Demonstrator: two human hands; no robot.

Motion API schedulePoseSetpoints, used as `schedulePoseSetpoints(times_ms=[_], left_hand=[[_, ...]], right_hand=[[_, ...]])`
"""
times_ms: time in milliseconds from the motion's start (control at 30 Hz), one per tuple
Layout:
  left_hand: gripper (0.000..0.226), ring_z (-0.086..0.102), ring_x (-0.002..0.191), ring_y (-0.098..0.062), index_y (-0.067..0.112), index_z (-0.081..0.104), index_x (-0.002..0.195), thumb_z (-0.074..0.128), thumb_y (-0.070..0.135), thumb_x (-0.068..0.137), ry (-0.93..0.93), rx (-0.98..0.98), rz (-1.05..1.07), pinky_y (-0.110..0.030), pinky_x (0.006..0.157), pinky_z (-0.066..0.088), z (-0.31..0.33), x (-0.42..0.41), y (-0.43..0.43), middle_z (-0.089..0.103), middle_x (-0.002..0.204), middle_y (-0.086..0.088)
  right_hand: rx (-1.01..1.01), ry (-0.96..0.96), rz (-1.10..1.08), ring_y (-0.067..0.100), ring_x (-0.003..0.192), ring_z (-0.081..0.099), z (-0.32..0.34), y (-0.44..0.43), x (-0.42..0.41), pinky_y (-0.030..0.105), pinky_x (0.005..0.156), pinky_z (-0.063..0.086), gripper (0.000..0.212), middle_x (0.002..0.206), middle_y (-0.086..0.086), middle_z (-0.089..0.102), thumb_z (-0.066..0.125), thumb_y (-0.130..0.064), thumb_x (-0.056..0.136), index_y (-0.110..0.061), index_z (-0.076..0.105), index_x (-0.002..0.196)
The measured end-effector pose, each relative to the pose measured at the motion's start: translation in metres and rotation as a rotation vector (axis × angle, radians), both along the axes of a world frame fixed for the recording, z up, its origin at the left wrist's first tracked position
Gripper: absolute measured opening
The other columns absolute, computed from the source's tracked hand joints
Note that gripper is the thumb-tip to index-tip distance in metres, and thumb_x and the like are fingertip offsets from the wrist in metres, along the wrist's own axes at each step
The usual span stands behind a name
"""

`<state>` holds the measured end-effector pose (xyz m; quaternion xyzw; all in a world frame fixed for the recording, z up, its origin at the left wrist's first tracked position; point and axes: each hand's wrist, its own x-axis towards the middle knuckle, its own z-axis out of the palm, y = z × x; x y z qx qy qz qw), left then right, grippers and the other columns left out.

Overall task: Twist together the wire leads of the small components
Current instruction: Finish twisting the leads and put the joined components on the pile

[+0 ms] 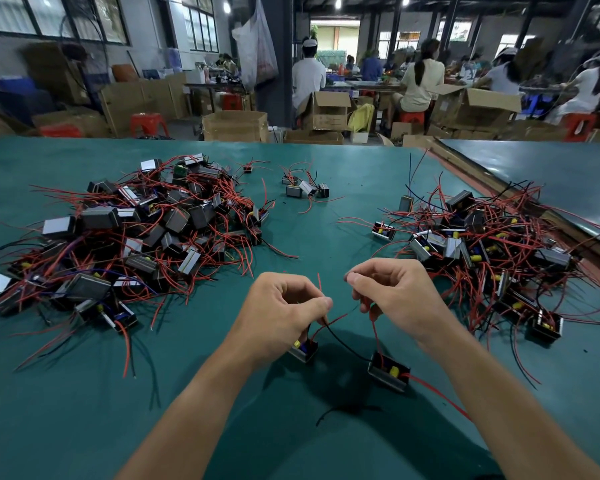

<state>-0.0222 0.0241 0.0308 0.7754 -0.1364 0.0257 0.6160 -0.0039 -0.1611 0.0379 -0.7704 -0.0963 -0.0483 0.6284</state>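
Two small black box components hang just above the green table [84,393] in front of me. The left component [303,349] dangles under my left hand [284,306], which pinches its red and black leads between thumb and fingers. My right hand [392,296] pinches a red lead that runs down to the right component [388,372]. A black lead [343,344] sags between the two components. A long red lead [440,396] trails from the right component toward me.
A large heap of wired components [136,233] lies at the left, another heap [492,251] at the right, and a few loose ones [305,187] at the far middle. Beyond the table edge are cardboard boxes [236,126], red stools and seated people.
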Motion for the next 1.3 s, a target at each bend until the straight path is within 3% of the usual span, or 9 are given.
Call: schedulePoseSetpoints(times_ms=[233,367,533,800,1033,1200,1300], left_hand=[[0.028,0.047,0.036,-0.019,0.013,0.07,0.073,0.062,0.038,0.084,0.053,-0.071,-0.054,-0.019,0.04,0.038,0.004,-0.001,-0.002,0.07,0.061,-0.011],[0.017,0.047,0.034,-0.016,0.01,0.069,0.078,0.063,0.016,0.093,0.04,-0.059,0.016,-0.019,0.038,0.036,-0.001,0.003,-0.003,0.07,0.062,-0.007],[0.011,0.046,0.035,-0.014,0.006,0.071,0.078,0.067,0.0,0.087,0.031,-0.077,-0.019,-0.021,0.039,0.038,-0.003,0.002,-0.004,0.067,0.058,0.0],[0.012,0.047,0.037,-0.009,0.014,0.074,0.075,0.072,0.005,0.083,0.029,-0.078,0.023,-0.017,0.042,0.039,-0.002,0.004,0.0,0.061,0.049,0.008],[0.015,0.05,0.042,-0.004,0.017,0.075,0.073,0.079,0.003,0.077,0.055,-0.051,-0.004,-0.016,0.043,0.04,-0.001,0.002,-0.001,0.071,0.065,0.005],[0.018,0.048,0.041,-0.009,0.017,0.073,0.07,0.078,0.001,0.077,0.065,-0.014,0.008,-0.019,0.044,0.041,-0.002,0.004,0.0,0.069,0.064,0.003],[0.018,0.048,0.041,-0.012,0.016,0.072,0.069,0.076,0.001,0.078,0.087,-0.002,-0.021,-0.019,0.044,0.041,0.0,0.002,0.0,0.068,0.061,0.002]], right_hand=[[-0.019,-0.01,0.11,0.013,0.042,0.049,0.004,0.004,-0.005,0.023,0.043,0.042,0.025,0.051,0.005,0.057,0.067,-0.007,0.089,-0.009,0.07,0.064],[-0.035,0.007,0.174,0.012,0.041,0.047,0.003,0.005,-0.006,0.019,0.043,0.04,0.028,0.047,0.001,0.056,0.068,-0.006,0.088,-0.011,0.07,0.06],[-0.099,0.003,0.28,0.008,0.041,0.046,0.0,0.006,-0.008,0.017,0.044,0.038,0.027,0.046,-0.002,0.056,0.07,-0.009,0.088,-0.015,0.072,0.061],[-0.138,0.06,0.329,0.009,0.05,0.054,0.001,-0.002,-0.006,0.021,0.05,0.046,0.014,0.06,-0.002,0.066,0.069,-0.015,0.088,-0.012,0.075,0.075],[-0.158,0.113,0.386,0.012,0.057,0.059,0.001,-0.009,-0.003,0.024,0.055,0.05,0.014,0.071,0.003,0.071,0.066,-0.008,0.091,-0.013,0.075,0.081],[-0.194,0.149,0.448,0.009,0.059,0.059,-0.004,-0.01,-0.001,0.021,0.056,0.049,0.017,0.07,-0.002,0.071,0.071,-0.003,0.086,-0.02,0.076,0.083],[-0.225,0.156,0.471,0.01,0.061,0.056,-0.007,-0.01,-0.002,0.022,0.056,0.049,0.01,0.071,-0.001,0.068,0.075,-0.004,0.081,-0.012,0.074,0.088]])
